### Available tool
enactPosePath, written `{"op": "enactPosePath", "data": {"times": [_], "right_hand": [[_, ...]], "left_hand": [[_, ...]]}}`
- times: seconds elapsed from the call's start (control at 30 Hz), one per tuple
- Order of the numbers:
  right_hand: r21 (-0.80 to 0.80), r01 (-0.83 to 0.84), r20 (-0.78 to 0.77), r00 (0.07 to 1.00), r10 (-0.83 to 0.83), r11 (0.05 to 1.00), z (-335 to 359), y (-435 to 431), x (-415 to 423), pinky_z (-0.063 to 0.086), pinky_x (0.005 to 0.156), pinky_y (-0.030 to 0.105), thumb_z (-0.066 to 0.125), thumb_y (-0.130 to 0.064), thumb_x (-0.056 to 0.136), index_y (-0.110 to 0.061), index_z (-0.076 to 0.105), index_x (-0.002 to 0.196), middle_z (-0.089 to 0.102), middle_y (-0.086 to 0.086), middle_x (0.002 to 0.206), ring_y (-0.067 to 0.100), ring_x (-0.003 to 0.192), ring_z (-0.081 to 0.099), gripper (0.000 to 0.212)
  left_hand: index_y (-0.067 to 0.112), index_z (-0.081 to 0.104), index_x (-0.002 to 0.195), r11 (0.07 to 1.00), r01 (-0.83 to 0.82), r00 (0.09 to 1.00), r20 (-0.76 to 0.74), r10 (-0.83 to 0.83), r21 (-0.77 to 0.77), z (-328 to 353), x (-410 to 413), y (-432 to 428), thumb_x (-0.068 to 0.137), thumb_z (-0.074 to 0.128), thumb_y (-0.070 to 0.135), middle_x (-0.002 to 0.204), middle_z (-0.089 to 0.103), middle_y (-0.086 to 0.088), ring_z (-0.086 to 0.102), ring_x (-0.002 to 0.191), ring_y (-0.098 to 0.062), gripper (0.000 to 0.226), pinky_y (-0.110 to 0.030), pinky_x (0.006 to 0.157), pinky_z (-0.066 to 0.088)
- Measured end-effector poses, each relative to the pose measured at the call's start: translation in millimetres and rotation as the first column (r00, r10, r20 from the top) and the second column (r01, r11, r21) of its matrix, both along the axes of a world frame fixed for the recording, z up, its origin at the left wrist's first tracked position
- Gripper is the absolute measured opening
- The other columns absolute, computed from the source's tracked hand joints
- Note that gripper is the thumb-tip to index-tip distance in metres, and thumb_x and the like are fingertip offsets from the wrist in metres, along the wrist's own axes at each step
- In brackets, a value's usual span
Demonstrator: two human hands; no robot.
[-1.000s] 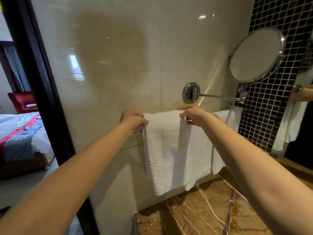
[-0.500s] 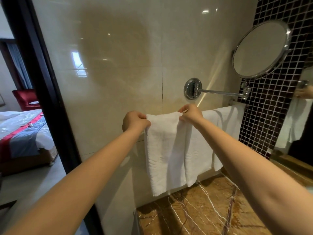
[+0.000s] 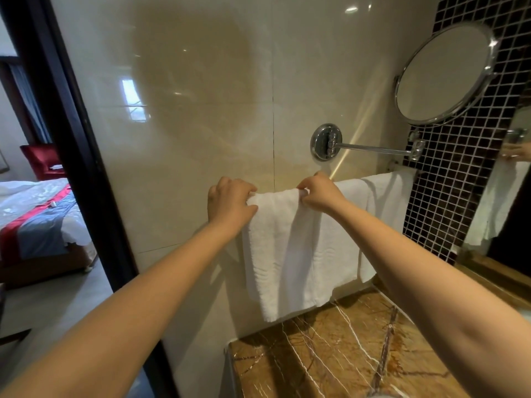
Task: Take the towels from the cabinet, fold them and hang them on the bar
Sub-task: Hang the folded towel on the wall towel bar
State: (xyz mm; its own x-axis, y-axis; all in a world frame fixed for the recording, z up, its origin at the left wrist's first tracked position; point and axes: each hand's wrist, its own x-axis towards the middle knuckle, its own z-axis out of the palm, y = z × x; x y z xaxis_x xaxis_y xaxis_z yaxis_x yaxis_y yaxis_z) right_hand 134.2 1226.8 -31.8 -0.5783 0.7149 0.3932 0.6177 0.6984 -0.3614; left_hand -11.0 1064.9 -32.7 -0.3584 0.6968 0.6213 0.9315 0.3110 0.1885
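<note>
A white towel (image 3: 284, 254) is draped over the bar, which is itself hidden under the cloth, and it hangs down against the glossy beige wall tiles (image 3: 201, 110). Its upper left corner is gripped by the left hand (image 3: 230, 202), whose fingers are curled over the fold. The top edge further along is pinched by the right hand (image 3: 321, 193). A second white towel (image 3: 382, 202) is hung just beside it to the right and is partly overlapped by it.

Below the towels a brown veined marble desk (image 3: 330, 354) is seen, and the lower hem of the front towel ends just above it. A round chrome mirror (image 3: 445, 73) is carried on a swing arm (image 3: 373, 149) fixed to the wall above the towels. The right-hand wall is covered in black mosaic tiles (image 3: 459, 168). At the left a black door frame (image 3: 71, 139) is seen, and beyond it a bed (image 3: 34, 219) with a red-and-blue runner and a red armchair (image 3: 43, 162).
</note>
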Motion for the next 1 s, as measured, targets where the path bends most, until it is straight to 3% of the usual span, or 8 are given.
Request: {"op": "enactPosePath", "data": {"times": [0.13, 0.2, 0.3, 0.43, 0.6, 0.73, 0.87, 1.0], "right_hand": [[0.032, 0.007, -0.13, 0.991, -0.003, 0.999, -14, -8, 5, 0.044, 0.084, 0.031, 0.05, -0.014, 0.091, -0.014, 0.065, 0.116, 0.046, 0.01, 0.112, 0.028, 0.095, 0.055, 0.029], [0.015, 0.043, -0.33, 0.943, -0.036, 0.999, -30, -18, 7, 0.045, 0.081, 0.029, 0.057, -0.013, 0.086, -0.013, 0.059, 0.117, 0.047, 0.007, 0.116, 0.021, 0.092, 0.055, 0.031], [-0.194, 0.109, -0.545, 0.815, -0.199, 0.975, -65, -27, 11, 0.048, 0.073, 0.03, 0.065, -0.021, 0.078, -0.013, 0.052, 0.105, 0.051, 0.001, 0.104, 0.015, 0.085, 0.054, 0.031], [-0.446, 0.009, -0.492, 0.833, -0.253, 0.895, -110, -21, 16, 0.045, 0.069, 0.028, 0.067, -0.024, 0.077, -0.013, 0.055, 0.096, 0.058, -0.001, 0.089, 0.019, 0.084, 0.059, 0.025], [-0.435, -0.212, -0.634, 0.762, -0.131, 0.875, -117, -14, 15, 0.052, 0.082, 0.031, 0.068, -0.017, 0.079, -0.014, 0.062, 0.107, 0.065, -0.001, 0.101, 0.016, 0.094, 0.062, 0.029], [-0.44, -0.377, -0.766, 0.632, -0.121, 0.815, -101, -8, 10, 0.053, 0.086, 0.032, 0.065, -0.005, 0.08, -0.008, 0.063, 0.109, 0.066, 0.003, 0.105, 0.018, 0.098, 0.063, 0.029], [-0.519, -0.467, -0.765, 0.627, -0.145, 0.716, -89, 0, 7, 0.051, 0.084, 0.035, 0.062, -0.007, 0.083, -0.009, 0.066, 0.101, 0.067, 0.0, 0.096, 0.02, 0.093, 0.063, 0.018], [-0.571, -0.542, -0.767, 0.62, -0.166, 0.617, -83, 7, 5, 0.047, 0.08, 0.035, 0.063, -0.009, 0.083, -0.016, 0.069, 0.092, 0.07, 0.001, 0.087, 0.021, 0.087, 0.063, 0.013]], "left_hand": [[0.026, 0.07, 0.105, 0.997, -0.009, 0.985, -0.173, -0.003, -0.071, -4, -3, 0, 0.085, 0.06, 0.027, 0.105, 0.066, 0.004, 0.047, 0.103, -0.023, 0.022, -0.033, 0.086, 0.031], [0.022, 0.071, 0.098, 0.999, 0.022, 0.976, -0.218, -0.015, 0.028, -14, 1, -3, 0.083, 0.06, 0.019, 0.1, 0.067, 0.002, 0.05, 0.098, -0.025, 0.019, -0.033, 0.081, 0.033], [0.019, 0.067, 0.089, 0.965, 0.125, 0.978, -0.19, -0.081, 0.23, -42, 12, -15, 0.074, 0.067, 0.01, 0.089, 0.064, 0.0, 0.056, 0.086, -0.025, 0.017, -0.031, 0.07, 0.039], [0.02, 0.061, 0.092, 0.962, 0.03, 0.983, 0.167, -0.078, 0.272, -90, 21, -25, 0.078, 0.069, 0.026, 0.09, 0.063, 0.003, 0.057, 0.087, -0.019, 0.018, -0.027, 0.065, 0.037], [0.012, 0.061, 0.102, 0.968, -0.044, 0.873, 0.48, -0.082, 0.246, -110, 0, -7, 0.074, 0.076, 0.033, 0.105, 0.061, -0.006, 0.056, 0.098, -0.022, 0.038, -0.028, 0.079, 0.042], [0.012, 0.062, 0.099, 0.943, 0.059, 0.708, 0.653, -0.27, 0.327, -94, -3, 8, 0.075, 0.078, 0.027, 0.106, 0.064, -0.008, 0.059, 0.098, -0.019, 0.033, -0.025, 0.082, 0.046], [-0.001, 0.063, 0.11, 0.922, 0.026, 0.52, 0.783, -0.342, 0.386, -78, 1, 16, 0.083, 0.071, 0.013, 0.104, 0.063, -0.006, 0.059, 0.093, -0.014, 0.032, -0.005, 0.065, 0.048], [0.006, 0.065, 0.1, 0.91, 0.033, 0.379, 0.838, -0.394, 0.413, -78, -1, 21, 0.083, 0.07, 0.016, 0.088, 0.067, 0.002, 0.063, 0.077, -0.008, 0.02, -0.01, 0.062, 0.052]]}}
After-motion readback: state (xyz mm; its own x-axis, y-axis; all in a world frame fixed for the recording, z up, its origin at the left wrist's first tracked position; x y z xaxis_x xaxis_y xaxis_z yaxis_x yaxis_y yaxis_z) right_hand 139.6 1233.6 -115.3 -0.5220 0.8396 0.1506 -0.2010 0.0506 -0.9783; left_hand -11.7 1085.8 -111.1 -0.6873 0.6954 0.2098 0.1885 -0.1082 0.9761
